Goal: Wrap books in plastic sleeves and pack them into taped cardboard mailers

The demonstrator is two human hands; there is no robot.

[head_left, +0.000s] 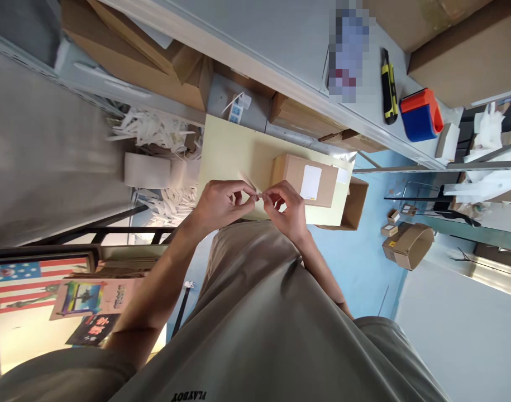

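My left hand [221, 204] and my right hand [286, 209] meet in front of my chest, fingertips pinched together on a small pale item [258, 195] too small to name. Both hands hover over a pale yellow table [234, 151]. Just beyond my right hand lies a brown cardboard box [292, 173] with a white label [311, 182] on it.
A grey shelf [289, 39] holds a yellow-black utility knife [389, 86] and a red-blue tape dispenser [421, 114]. Cardboard boxes [408, 245] lie on the blue floor. White paper strips [154, 131] pile up left of the table, beside a power strip [236, 110].
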